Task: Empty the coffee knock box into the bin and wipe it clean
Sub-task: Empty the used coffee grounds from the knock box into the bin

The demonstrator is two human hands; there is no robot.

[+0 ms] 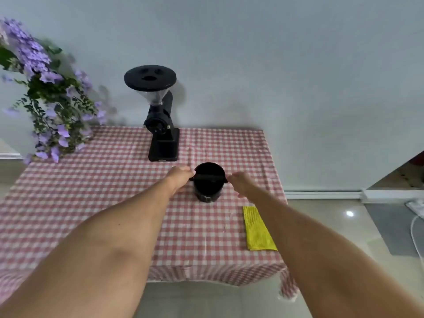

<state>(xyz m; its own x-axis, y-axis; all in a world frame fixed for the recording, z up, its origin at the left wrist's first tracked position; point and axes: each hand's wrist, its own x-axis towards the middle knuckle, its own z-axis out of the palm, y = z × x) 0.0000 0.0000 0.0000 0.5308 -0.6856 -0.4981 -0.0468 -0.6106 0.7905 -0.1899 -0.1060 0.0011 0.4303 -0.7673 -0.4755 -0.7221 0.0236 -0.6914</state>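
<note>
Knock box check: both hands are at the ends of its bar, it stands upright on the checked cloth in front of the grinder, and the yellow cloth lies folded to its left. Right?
One thing is off. In the head view the yellow cloth lies to the right of the knock box, near the table's right edge. The rest holds: left hand and right hand at the bar ends, box upright before the grinder.

i count one black knock box (208,182), one coffee grinder (160,120), one yellow cloth (258,229), one bunch of purple flowers (46,88), one worktop (91,191), and my two hands.
</note>
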